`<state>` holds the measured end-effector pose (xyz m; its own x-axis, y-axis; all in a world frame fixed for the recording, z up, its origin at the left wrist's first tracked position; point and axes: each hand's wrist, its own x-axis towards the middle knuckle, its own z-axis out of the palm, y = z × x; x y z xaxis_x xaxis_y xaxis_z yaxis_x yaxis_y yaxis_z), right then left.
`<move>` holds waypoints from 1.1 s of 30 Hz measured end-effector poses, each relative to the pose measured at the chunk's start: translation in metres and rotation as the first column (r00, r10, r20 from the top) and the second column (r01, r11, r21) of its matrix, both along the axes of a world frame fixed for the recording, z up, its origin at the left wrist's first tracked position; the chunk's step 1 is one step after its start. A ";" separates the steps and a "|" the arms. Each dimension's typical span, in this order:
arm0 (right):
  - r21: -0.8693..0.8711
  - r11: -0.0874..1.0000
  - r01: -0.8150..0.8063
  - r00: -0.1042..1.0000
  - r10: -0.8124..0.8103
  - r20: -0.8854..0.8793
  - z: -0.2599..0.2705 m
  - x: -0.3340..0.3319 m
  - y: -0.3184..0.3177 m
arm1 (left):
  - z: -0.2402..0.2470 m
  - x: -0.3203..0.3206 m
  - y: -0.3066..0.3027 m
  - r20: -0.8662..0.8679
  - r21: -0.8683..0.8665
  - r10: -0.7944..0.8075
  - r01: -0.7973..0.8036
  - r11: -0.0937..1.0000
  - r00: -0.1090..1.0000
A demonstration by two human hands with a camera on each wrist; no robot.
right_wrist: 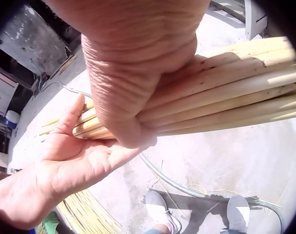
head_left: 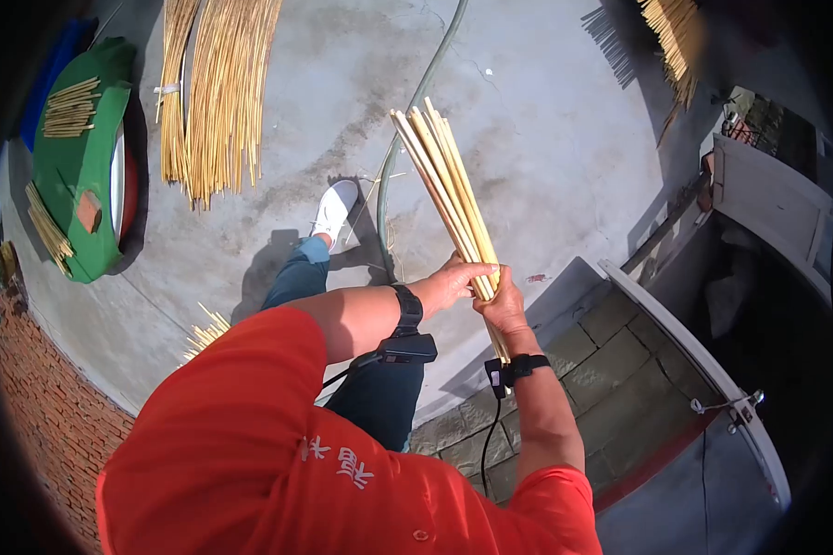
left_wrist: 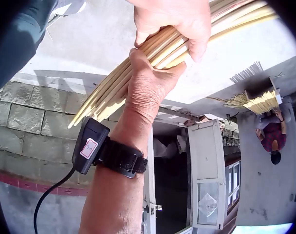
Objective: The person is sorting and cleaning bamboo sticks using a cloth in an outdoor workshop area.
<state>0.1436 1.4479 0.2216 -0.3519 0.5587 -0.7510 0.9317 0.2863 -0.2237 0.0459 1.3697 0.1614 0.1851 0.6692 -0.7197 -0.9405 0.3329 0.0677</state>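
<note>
Both hands hold one bundle of long pale bamboo sticks (head_left: 444, 176) upright in front of my body. My right hand (head_left: 504, 305) grips the bundle low down, fist wrapped round it, as the right wrist view shows (right_wrist: 138, 73). My left hand (head_left: 455, 280) reaches across just above it, its fingers curled over the sticks (left_wrist: 177, 24) and its thumb against them (right_wrist: 72, 119). The sticks (right_wrist: 235, 87) fan out slightly at the top end, and their lower ends (left_wrist: 99, 105) poke out past my right wrist.
A big pile of long sticks (head_left: 217, 92) lies on the concrete ahead. A green round stand (head_left: 83, 166) with short cut sticks stands at the left. A green hose (head_left: 416, 102) runs past my white shoe (head_left: 335, 208). A stone step (head_left: 611, 361) and a doorway lie to the right. Another person (left_wrist: 272, 136) is farther off.
</note>
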 end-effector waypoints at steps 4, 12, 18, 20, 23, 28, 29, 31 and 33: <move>-0.014 0.999 -0.052 0.996 0.053 0.075 -0.064 0.028 0.039 | -0.048 0.019 0.032 0.029 0.069 0.039 -0.041 0.997 0.999; -0.004 0.997 -0.081 0.995 0.081 -0.051 -0.237 0.068 0.125 | -0.214 0.074 0.115 -0.093 -0.045 0.103 -0.108 0.993 0.990; 0.070 0.983 -0.171 0.985 0.173 -0.014 -0.355 0.095 0.191 | -0.327 0.105 0.169 -0.127 -0.007 0.152 -0.154 0.988 0.980; 0.009 0.983 -0.185 0.983 0.185 -0.022 -0.396 0.113 0.214 | -0.356 0.107 0.167 -0.217 0.061 0.002 0.012 0.998 0.976; 0.304 0.917 -0.259 0.936 0.316 -0.155 -0.459 0.155 0.219 | -0.375 0.113 0.149 -0.260 0.030 -0.022 0.031 0.999 0.965; 0.399 0.906 -0.142 0.984 0.172 -0.040 -0.472 0.153 0.212 | -0.381 0.094 0.110 -0.302 -0.117 -0.078 0.044 0.992 0.950; 0.396 0.917 -0.051 0.991 0.096 -0.094 -0.476 0.154 0.216 | -0.383 0.085 0.106 -0.318 -0.142 -0.093 0.050 0.989 0.943; 0.440 0.897 -0.033 0.988 0.096 -0.123 -0.482 0.157 0.225 | -0.384 0.070 0.105 -0.346 -0.149 -0.097 0.047 0.988 0.933; 0.378 0.926 0.003 0.995 0.035 -0.093 -0.473 0.150 0.243 | -0.381 0.060 0.103 -0.392 -0.193 -0.119 0.045 0.980 0.912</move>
